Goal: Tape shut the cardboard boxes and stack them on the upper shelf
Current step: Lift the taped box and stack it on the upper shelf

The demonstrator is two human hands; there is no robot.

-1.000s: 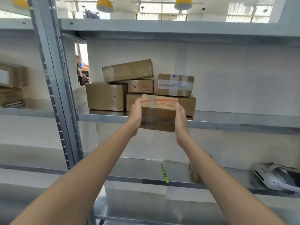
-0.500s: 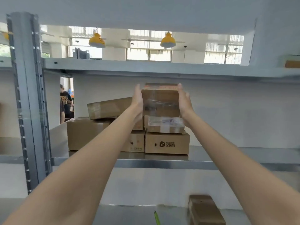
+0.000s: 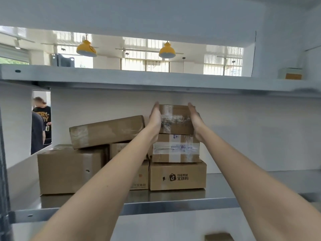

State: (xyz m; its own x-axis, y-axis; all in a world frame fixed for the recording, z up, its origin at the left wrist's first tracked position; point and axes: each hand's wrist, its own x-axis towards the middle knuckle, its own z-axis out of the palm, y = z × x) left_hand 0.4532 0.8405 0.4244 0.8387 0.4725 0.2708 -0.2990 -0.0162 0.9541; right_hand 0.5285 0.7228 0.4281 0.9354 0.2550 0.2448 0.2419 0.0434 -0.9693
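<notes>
Cardboard box (image 3: 175, 119), glossy crinkled tape, flat left hand (image 3: 155, 117), right hand (image 3: 195, 119) pressing sides

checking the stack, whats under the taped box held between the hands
Under the brown taped cardboard box, pressed between the left hand and right hand, sits a white-labelled taped box, on a logo-printed carton. Whether the held box rests on it cannot be told.

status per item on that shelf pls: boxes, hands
top box: taped shut, pressed between both palms, on the right stack
left hand: flat on its left side
right hand: flat on its right side
white-taped box: sealed, directly beneath
logo box: closed, stack's base
long box: taped, tilted
</notes>
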